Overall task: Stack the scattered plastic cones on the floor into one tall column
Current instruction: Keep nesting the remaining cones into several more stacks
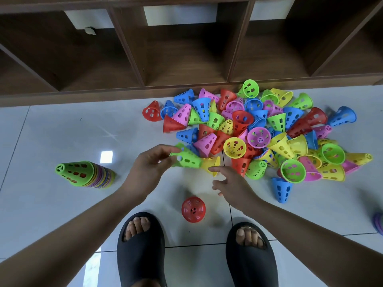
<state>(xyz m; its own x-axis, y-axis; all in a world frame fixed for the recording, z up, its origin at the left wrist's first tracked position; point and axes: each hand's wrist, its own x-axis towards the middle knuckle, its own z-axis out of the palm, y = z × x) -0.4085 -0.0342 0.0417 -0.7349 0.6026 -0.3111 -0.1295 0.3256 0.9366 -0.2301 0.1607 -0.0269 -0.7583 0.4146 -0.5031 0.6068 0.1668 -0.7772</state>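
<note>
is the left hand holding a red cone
No, the left hand grips a green cone at the near edge of the pile.

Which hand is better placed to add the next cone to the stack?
Left. The left hand grips a green cone, and the stack stands on its side. The right hand is open and holds nothing, nearer the loose pile.

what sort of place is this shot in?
Indoors, probably a home or playroom: glossy tiled floor, a dark wooden cubby shelf along the wall, a pile of coloured plastic cones, and black slides on the person's feet. The left hand grips a green cone.
</note>
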